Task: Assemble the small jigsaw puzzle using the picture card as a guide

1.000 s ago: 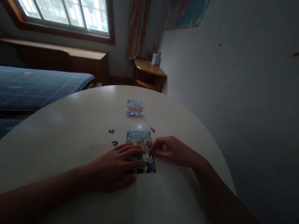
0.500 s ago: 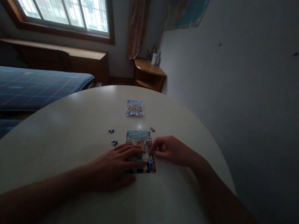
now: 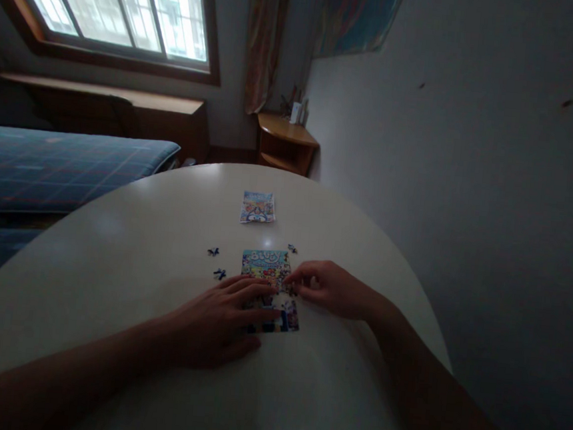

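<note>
A small, colourful jigsaw puzzle (image 3: 265,259), mostly fitted together, lies on the table with a gap showing near its right side. My left hand (image 3: 230,320) rests flat across its lower left part, fingers spread, hiding much of the picture. At the puzzle's right edge, my right hand (image 3: 320,286) has thumb and forefinger pinched on a puzzle piece (image 3: 290,290), partly covered by the fingertips. Loose puzzle pieces lie around: one (image 3: 213,252) and another (image 3: 220,274) to the left, and one (image 3: 292,248) just beyond the upper right corner.
A printed picture packet (image 3: 258,208) lies farther back on the round white table (image 3: 165,231). Beyond the table's left edge is a plaid mattress (image 3: 70,169). A wooden corner shelf (image 3: 288,131) stands behind, and a wall (image 3: 469,191) runs along the right.
The fingertips of my right hand have shifted slightly left and up along the puzzle's right edge, and the gap near there shows more. My left hand has stayed in place.
</note>
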Tool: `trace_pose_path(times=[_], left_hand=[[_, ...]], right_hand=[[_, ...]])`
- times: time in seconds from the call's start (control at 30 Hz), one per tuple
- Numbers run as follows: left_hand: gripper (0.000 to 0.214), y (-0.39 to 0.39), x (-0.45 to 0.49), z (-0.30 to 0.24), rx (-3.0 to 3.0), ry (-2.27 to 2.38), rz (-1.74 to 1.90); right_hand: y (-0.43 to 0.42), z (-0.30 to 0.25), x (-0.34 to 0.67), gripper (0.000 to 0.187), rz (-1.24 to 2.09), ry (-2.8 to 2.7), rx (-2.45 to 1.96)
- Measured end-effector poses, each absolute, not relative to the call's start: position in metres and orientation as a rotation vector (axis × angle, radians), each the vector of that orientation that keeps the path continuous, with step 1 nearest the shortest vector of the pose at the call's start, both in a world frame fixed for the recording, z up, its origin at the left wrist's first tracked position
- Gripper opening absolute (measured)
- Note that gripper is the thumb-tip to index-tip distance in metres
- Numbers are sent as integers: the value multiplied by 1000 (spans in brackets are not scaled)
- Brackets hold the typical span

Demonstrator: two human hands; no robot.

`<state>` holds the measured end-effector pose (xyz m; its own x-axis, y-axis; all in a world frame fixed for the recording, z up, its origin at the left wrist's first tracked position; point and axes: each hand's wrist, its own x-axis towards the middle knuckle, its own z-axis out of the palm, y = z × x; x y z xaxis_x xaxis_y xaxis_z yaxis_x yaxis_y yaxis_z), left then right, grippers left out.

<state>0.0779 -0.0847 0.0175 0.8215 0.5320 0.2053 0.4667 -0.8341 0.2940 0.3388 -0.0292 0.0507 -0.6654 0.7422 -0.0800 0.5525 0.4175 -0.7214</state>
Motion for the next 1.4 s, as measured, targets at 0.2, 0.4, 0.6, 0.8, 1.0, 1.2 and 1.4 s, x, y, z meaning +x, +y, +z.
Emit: trace_pose_path(times=[0.2,0.4,0.6,0.8,1.0,1.2,1.4], left_hand=[[48,-85,78,20,2783,774,391],[51,-85,78,19,2785,776,387],[48,-85,78,20,2792,776,374],[50,-86,79,20,2761,767,422],[50,-85,78,20,2786,773,385],[50,-85,78,19,2755,763,430],[49,-85,78,17,2772,760,444]], right_hand=[[-30,53,339,19,1059,-2454,-1123],[-30,53,340,10,1083,-2396,-1218],[-30,52,339,17,1147,-2353,-1295],[-31,51,336,15,1136,-2378,-1306],[-31,49,336,16,1117,-2402,-1316],[-31,48,337,18,1054,-2429,-1316],[-32,50,336,19,1124,-2452,-1249]])
